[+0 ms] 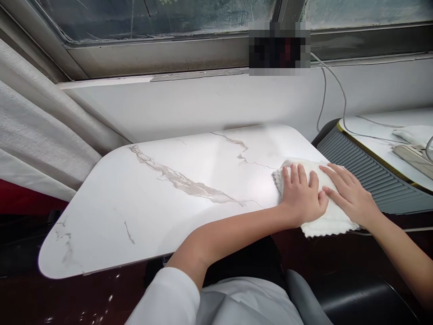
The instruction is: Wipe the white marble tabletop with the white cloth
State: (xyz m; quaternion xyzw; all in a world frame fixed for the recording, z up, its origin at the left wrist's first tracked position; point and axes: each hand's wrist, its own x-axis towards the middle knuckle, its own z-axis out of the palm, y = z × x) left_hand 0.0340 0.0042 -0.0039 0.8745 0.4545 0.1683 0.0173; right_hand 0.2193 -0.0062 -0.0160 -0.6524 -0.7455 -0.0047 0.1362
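Note:
A white cloth (329,221) with a ruffled edge lies over the right end of a white, marble-patterned tabletop (101,198). Its lower part hangs past the table's front edge. My left hand (302,196) presses on the cloth from above, palm down, its fingers stretched toward the window and slightly bent. Beside it, my right hand (353,194) rests on the cloth's right side with fingers spread, pointing to the upper left. The two hands are close together, and neither has its fingers wrapped round the cloth.
A curtain (40,122) hangs at left. Behind the table stand a white wall (186,99) and a window frame (162,56). On the right, a ribbed grey cabinet (361,167) carries a power strip (414,158) and a cable (345,104). A black seat (358,293) is below.

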